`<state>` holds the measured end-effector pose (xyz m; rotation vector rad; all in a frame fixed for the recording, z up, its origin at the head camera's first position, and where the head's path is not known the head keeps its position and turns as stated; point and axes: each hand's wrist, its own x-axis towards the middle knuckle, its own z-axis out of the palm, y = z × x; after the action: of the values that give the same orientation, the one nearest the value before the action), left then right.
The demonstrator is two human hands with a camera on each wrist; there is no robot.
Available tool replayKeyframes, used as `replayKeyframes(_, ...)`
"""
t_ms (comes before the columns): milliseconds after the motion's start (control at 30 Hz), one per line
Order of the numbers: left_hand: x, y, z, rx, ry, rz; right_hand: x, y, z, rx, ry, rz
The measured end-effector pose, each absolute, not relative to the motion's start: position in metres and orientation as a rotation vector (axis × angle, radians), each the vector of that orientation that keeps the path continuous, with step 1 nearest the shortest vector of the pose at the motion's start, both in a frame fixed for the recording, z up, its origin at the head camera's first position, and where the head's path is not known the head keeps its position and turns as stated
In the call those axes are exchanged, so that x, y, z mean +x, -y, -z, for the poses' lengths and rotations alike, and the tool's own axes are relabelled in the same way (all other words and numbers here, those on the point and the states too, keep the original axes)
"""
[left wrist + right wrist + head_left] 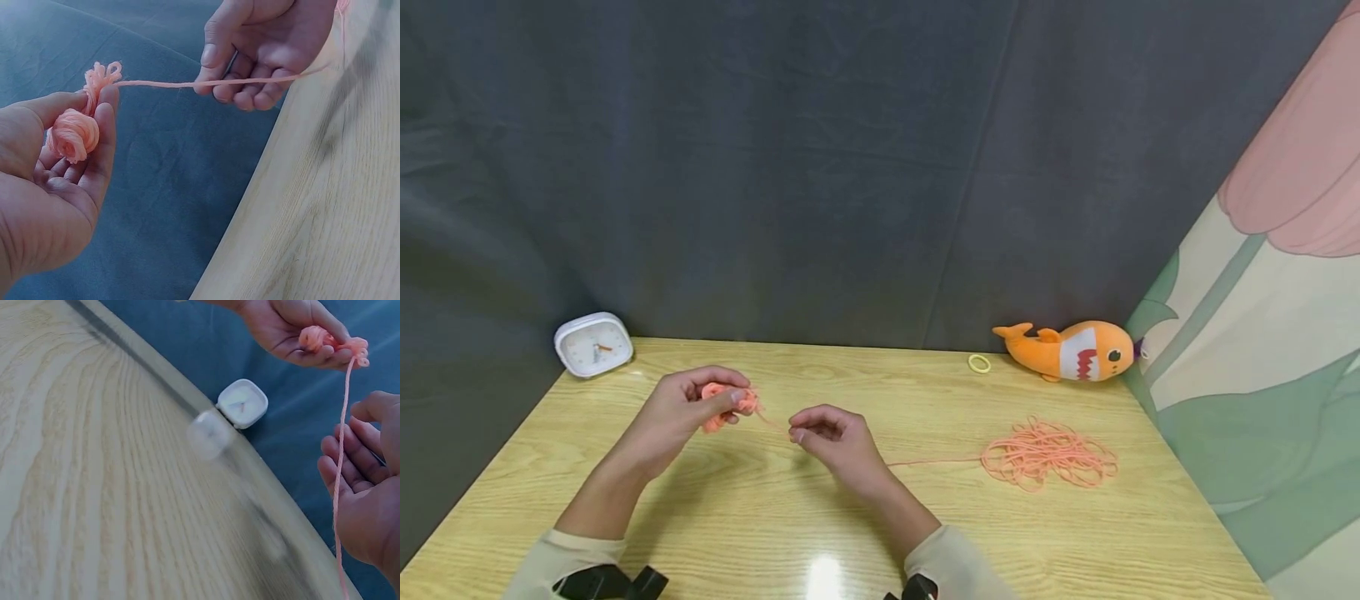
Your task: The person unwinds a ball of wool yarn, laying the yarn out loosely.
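My left hand (662,417) pinches a small wound bundle of coral yarn (74,134) above the left half of the table. Short loops of yarn (101,76) stick out past its thumb and fingertips. From these loops a single yarn strand (162,84) runs taut to my right hand (844,446). In both wrist views the strand passes along the right hand's loosely bent fingers (362,453), and the thumb stands apart from it. Farther right, the strand leads to a loose heap of the same yarn (1048,454) on the table.
The wooden table (760,533) backs onto a dark curtain (790,167). A white clock (595,345) stands at the back left corner. At the back right lie a yellow ring (979,363) and an orange shark plush (1067,352), near a patterned wall (1262,333).
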<state>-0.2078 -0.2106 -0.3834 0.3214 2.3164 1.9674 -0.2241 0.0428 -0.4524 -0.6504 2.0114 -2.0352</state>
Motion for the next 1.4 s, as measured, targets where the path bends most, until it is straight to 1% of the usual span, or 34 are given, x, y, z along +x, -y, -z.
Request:
replayKeyframes(200, -0.208, 0.212, 0.385, 0.328, -2.31, -1.977, -0.222, -0.041, 0.453, -0.672, -2.019, 1.939)
replayKeyframes(367, -0.208, 0.212, 0.386, 0.336, -2.316, -1.97, -0.223, -0.049, 0.447, -0.666, -2.045, 1.868)
replayKeyframes(567, -0.209, 0.211, 0.386, 0.297, -2.329, -1.935, -0.225, -0.073, 0.432, -0.659, -2.077, 1.94)
replayKeyframes(733, -0.209, 0.211, 0.384, 0.311, -2.331, -1.931, -0.229, -0.094, 0.419, -0.599, -2.14, 2.061)
replayKeyframes(900, -0.209, 0.212, 0.384, 0.312, -2.325, -1.938, -0.229, -0.11, 0.41, -0.552, -2.2, 2.085)
replayKeyframes(1400, -0.209, 0.213, 0.386, 0.312, -2.316, -1.946, -0.228, -0.158, 0.403, -0.523, -2.318, 2.138)
